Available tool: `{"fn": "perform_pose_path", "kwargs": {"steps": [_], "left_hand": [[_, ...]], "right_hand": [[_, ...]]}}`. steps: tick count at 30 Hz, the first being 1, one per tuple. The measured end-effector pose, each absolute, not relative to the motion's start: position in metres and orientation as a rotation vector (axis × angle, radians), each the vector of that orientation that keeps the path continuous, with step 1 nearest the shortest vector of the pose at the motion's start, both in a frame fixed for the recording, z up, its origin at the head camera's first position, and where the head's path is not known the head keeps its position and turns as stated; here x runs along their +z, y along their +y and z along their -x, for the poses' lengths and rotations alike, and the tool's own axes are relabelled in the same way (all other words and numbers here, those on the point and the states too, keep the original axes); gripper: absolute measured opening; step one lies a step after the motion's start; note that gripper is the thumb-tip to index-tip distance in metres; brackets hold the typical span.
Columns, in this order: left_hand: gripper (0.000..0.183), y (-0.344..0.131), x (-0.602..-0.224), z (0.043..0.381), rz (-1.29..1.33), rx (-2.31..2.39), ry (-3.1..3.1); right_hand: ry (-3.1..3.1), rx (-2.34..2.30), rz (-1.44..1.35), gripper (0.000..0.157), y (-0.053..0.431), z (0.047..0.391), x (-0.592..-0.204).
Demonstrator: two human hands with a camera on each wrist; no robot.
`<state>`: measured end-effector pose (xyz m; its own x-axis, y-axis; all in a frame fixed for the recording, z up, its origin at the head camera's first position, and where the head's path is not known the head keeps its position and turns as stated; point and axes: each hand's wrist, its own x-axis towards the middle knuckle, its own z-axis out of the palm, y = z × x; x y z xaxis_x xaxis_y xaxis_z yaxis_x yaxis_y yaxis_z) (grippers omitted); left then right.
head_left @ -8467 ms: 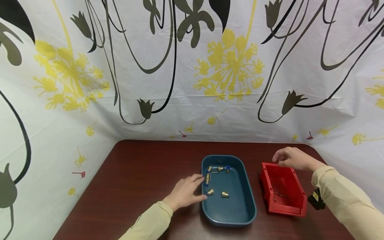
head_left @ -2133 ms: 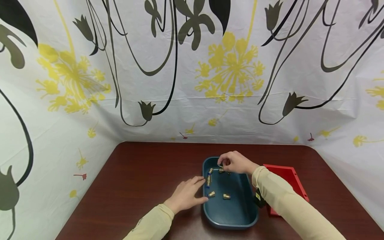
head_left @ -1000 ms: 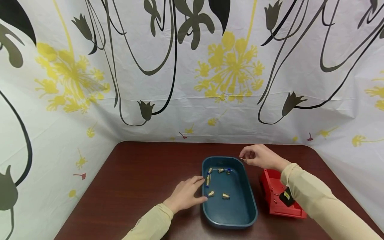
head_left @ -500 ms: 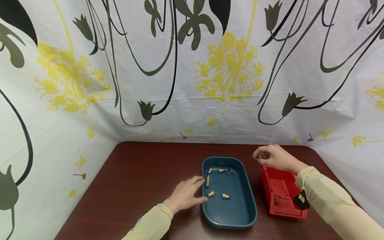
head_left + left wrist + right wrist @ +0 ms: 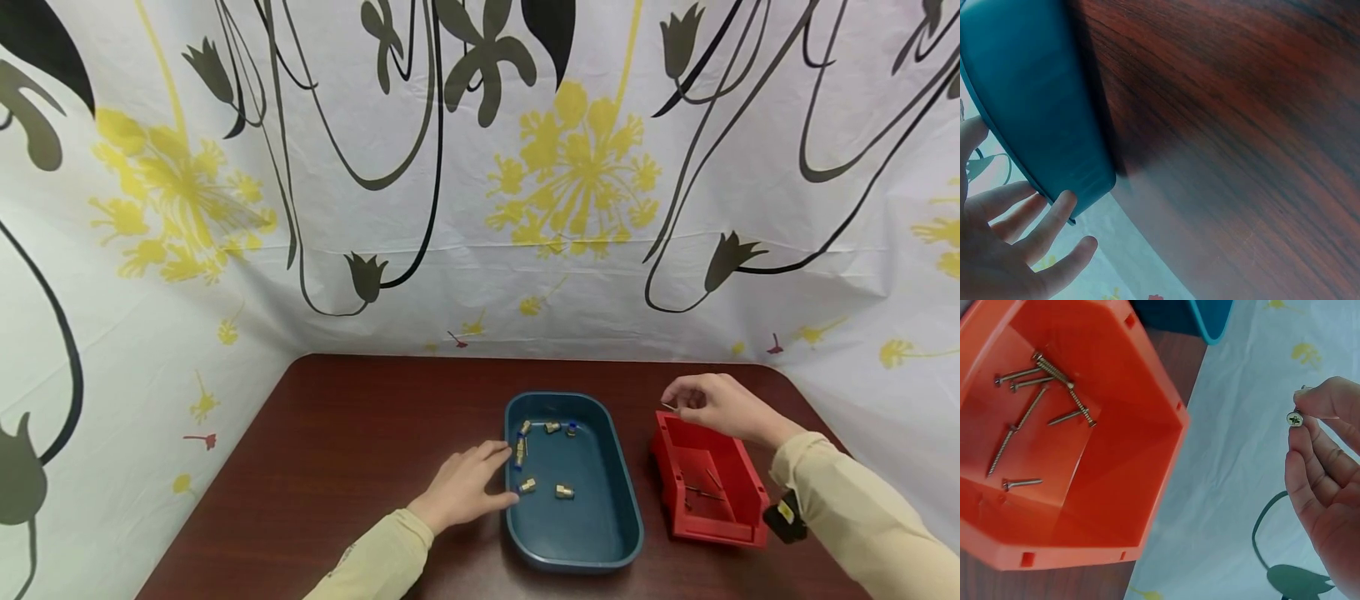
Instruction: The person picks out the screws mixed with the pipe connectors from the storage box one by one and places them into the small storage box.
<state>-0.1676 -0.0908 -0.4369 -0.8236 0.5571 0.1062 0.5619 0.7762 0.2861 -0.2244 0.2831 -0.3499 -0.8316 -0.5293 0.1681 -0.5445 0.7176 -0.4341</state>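
Note:
My right hand (image 5: 716, 406) pinches a screw (image 5: 1294, 419) between thumb and fingers, above the far rim of the red bin (image 5: 693, 450); its cross-slotted head shows in the right wrist view. Inside the bin lie several screws (image 5: 1054, 369), loosely scattered. My left hand (image 5: 465, 483) has its fingers spread at the left rim of the blue tray (image 5: 581, 537), fingertips right at the edge, as the left wrist view also shows. Several small brass fittings (image 5: 564, 492), some with blue parts, lie in the tray, mostly along its left side and far end.
The dark wooden table (image 5: 360, 442) extends left of the tray. A narrow strip of table separates the tray from the bin. Behind the table hangs a white patterned cloth (image 5: 465, 208). A black camera (image 5: 785, 518) sits at my right wrist, near the bin.
My right hand went from the bin to the tray's far end, picked up a screw there and came back right, over the bin's far rim. My left hand has stayed at the tray.

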Motion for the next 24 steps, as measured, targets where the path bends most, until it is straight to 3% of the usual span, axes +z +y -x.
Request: {"fn": "perform_pose_path", "kwargs": {"steps": [24], "left_hand": [[0.063,-0.091,-0.437,0.167,0.920,-0.498,-2.956]], "right_hand": [[-2.940,0.704,-0.833,0.016,0.316,0.217,-0.372]]}}
